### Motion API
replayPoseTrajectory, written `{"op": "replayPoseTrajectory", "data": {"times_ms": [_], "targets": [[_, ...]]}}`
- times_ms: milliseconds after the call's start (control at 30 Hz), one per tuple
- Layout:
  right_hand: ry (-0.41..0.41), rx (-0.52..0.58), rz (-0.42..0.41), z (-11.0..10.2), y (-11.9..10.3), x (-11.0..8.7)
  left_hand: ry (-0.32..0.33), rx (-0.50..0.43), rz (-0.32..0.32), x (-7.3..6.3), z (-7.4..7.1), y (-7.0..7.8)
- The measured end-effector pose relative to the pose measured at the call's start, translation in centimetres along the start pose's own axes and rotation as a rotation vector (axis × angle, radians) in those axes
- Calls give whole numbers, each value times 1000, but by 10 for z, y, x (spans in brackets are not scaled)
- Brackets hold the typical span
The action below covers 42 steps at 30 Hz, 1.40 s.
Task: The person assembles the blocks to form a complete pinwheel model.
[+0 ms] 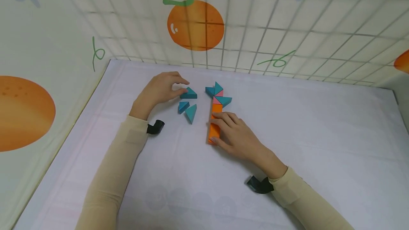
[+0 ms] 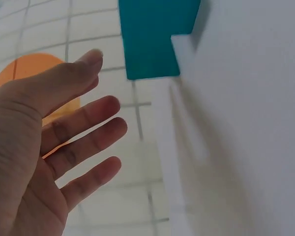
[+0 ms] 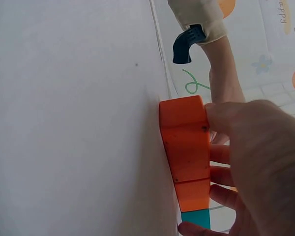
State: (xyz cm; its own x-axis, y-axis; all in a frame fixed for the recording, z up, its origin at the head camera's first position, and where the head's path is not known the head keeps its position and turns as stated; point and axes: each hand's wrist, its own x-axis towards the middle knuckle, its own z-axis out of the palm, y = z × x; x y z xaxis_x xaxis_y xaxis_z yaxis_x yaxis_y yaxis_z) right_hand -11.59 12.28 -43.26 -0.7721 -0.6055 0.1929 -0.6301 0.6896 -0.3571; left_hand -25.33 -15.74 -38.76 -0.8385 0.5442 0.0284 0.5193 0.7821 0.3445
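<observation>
My left hand hovers over the table with its fingers loosely spread. Its thumb is nearest a teal triangular block; the left wrist view shows a gap between fingers and teal block. A blue triangular block and another teal triangle lie just below. My right hand rests over a straight row of orange blocks, thumb at the near end, fingertips across the row. Pink triangles top this row, with teal triangles fanned around them.
A white cloth covers the table. Behind it stands a grid-patterned wall with printed oranges. Black curved pieces stick out at both sleeve cuffs.
</observation>
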Motion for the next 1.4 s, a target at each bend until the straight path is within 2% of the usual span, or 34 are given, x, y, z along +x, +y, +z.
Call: {"op": "replayPoseTrajectory", "data": {"times_ms": [133,400,633,900,1400], "targets": [[9,4,-7,1,1,-1,6,-48,-16,-3,-7,-3],[2,0,3,1,2,-1,-59,-71,6,-1,-8,3],[-6,6,16,0,1,-1,-77,-86,10,2,-1,1],[-2,9,5,0,1,1,-53,-93,23,4,5,1],[-12,13,6,0,2,1,-54,-8,93,9,17,15]]}}
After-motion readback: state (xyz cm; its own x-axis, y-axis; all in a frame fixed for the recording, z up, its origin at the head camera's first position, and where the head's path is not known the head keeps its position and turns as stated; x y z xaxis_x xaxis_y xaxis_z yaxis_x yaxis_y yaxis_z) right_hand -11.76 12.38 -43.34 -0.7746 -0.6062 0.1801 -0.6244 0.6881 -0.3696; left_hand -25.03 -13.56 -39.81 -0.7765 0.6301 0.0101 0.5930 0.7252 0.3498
